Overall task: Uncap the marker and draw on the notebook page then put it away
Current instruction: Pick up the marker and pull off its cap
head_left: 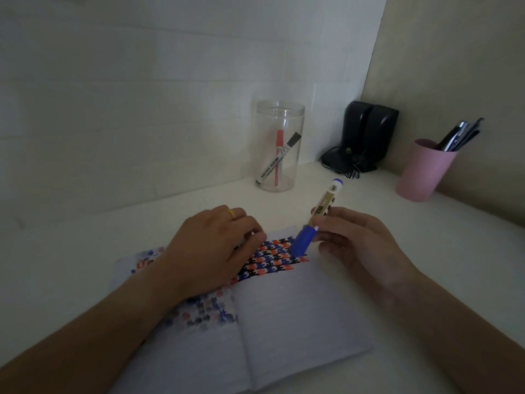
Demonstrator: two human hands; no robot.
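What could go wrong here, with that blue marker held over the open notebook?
The blue-capped marker is pinched only by the fingertips of the right hand, so it could slip onto the patterned page. The left hand rests on the inked rows of the open lined notebook, so it might smear them. Returning the marker could tip the clear plastic jar.

Print on the jar's black marker [274,160] is too blurred to read.
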